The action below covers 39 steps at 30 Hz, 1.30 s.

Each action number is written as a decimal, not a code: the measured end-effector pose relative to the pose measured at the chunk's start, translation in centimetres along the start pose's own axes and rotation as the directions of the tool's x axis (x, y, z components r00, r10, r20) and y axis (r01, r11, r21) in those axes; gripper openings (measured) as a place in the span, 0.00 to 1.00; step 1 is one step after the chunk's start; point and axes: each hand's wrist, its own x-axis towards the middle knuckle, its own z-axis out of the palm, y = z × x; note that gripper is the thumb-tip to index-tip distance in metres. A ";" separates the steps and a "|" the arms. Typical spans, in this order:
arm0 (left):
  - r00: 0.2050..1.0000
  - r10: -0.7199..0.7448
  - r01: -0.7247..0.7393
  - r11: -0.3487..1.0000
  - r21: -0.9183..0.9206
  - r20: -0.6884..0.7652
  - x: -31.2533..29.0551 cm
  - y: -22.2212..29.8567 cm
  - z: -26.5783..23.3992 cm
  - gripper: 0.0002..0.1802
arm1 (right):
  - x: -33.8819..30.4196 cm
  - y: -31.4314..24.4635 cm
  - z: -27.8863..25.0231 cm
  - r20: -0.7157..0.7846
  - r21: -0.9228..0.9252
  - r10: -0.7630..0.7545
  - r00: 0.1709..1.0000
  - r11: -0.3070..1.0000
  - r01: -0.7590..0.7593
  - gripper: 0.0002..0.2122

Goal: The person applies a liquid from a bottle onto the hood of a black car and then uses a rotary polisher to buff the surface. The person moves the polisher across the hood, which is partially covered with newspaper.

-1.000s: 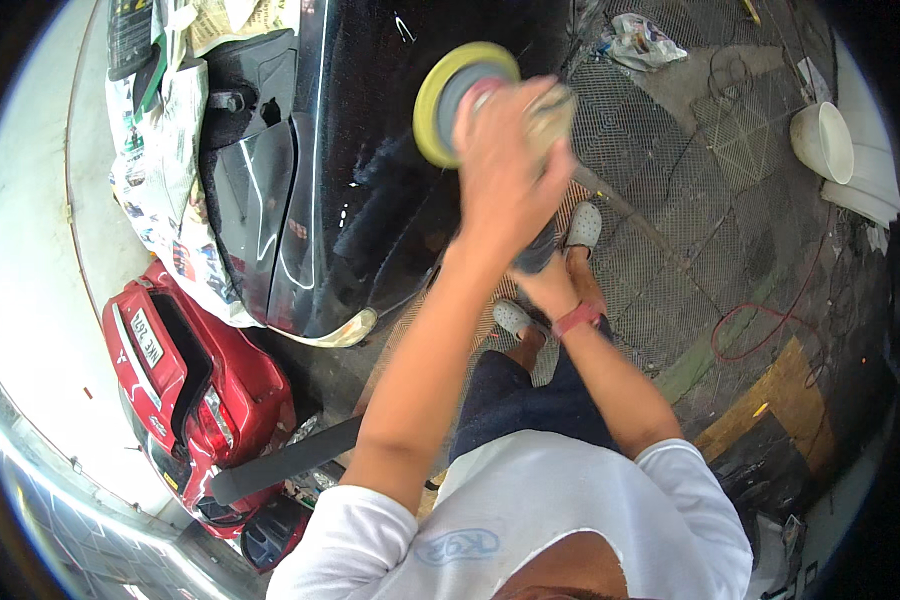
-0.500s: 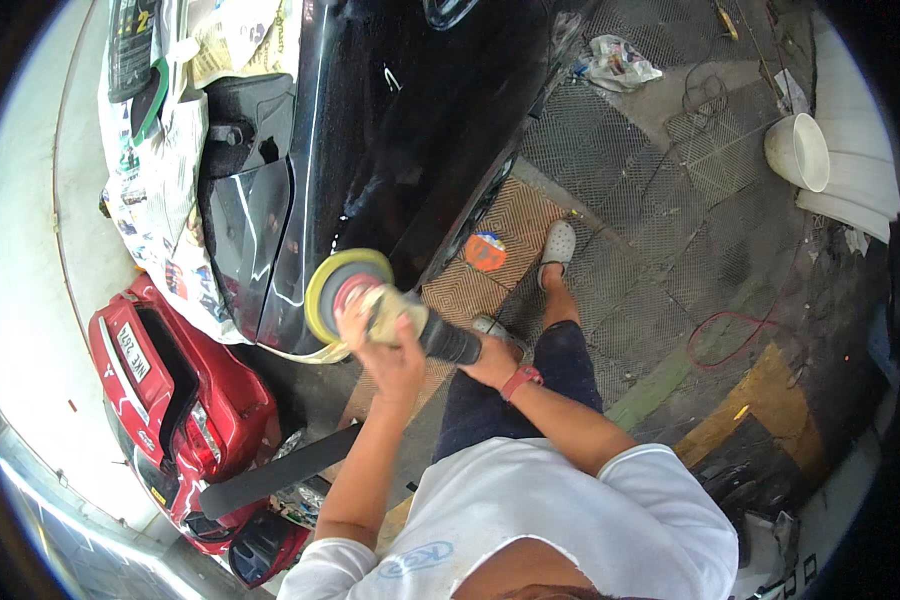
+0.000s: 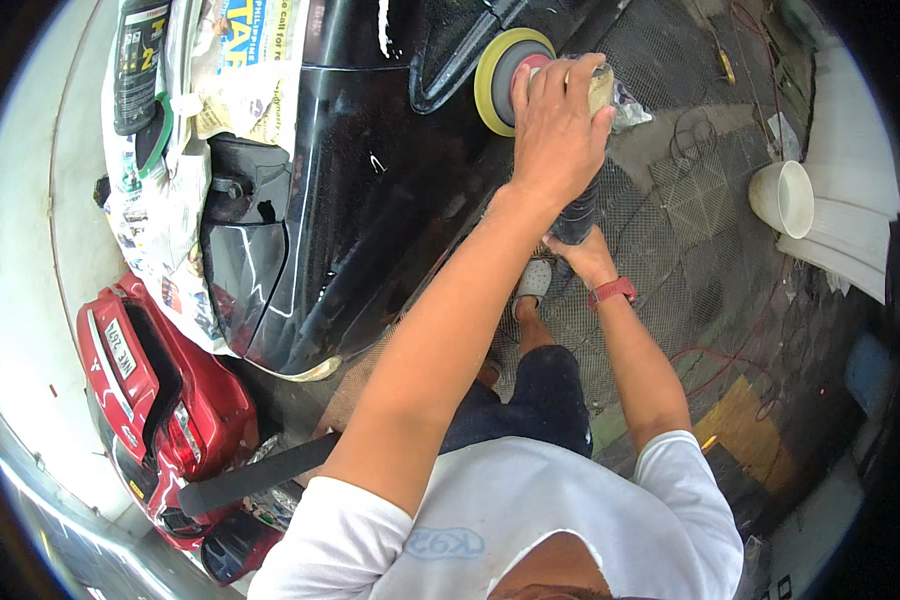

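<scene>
Open mesh floor (image 3: pixel 690 200) lies right of the black car panel (image 3: pixel 370 180); a white bucket (image 3: pixel 782 198) and red cable (image 3: pixel 730 360) crowd it.

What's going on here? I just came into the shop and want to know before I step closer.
A person is working a polishing machine against a black car body. The left hand presses on the machine's head, right behind the yellow pad, which lies on the black panel. The right hand grips the dark handle lower down. Newspaper masking covers part of the car, and a red car part lies beside it.
</scene>
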 end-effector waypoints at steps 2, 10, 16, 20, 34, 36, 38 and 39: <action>1.000 -0.011 0.011 1.000 -0.014 -0.010 0.0 0.1 -0.9 0.33 | -0.2 -0.1 0.6 -0.017 -0.040 -0.082 0.997 0.996 0.081 0.21; 0.970 -0.153 0.182 0.972 0.148 -0.188 -17.1 -1.1 -12.7 0.34 | -9.3 5.9 12.3 0.173 -0.120 -0.114 0.978 0.983 0.136 0.20; 0.940 -0.284 0.337 0.860 0.382 -0.190 -23.0 1.2 -20.0 0.32 | -14.1 5.8 18.1 0.466 -0.029 -0.108 0.878 0.990 0.138 0.21; 0.966 -0.260 0.243 0.883 0.401 -0.013 -17.2 2.1 -17.5 0.31 | -13.3 5.5 18.4 0.512 0.021 -0.081 0.855 0.996 0.082 0.23; 0.957 -0.226 0.275 0.907 0.319 -0.181 -16.6 1.9 -17.0 0.30 | -12.4 3.9 14.9 0.464 0.032 -0.104 0.879 0.994 0.100 0.23; 0.943 -0.255 0.314 0.894 0.320 -0.212 -19.3 1.8 -18.1 0.30 | -12.8 4.6 15.3 0.479 -0.016 -0.101 0.872 0.992 0.124 0.22; 0.947 -0.243 0.299 0.907 0.295 -0.212 -19.7 1.2 -18.1 0.31 | -13.0 4.0 15.4 0.403 -0.006 -0.160 0.901 0.984 0.177 0.22; 0.950 -0.229 0.283 0.917 0.282 -0.211 -18.8 1.2 -17.7 0.31 | -13.0 3.8 15.1 0.358 0.025 -0.168 0.918 0.985 0.171 0.22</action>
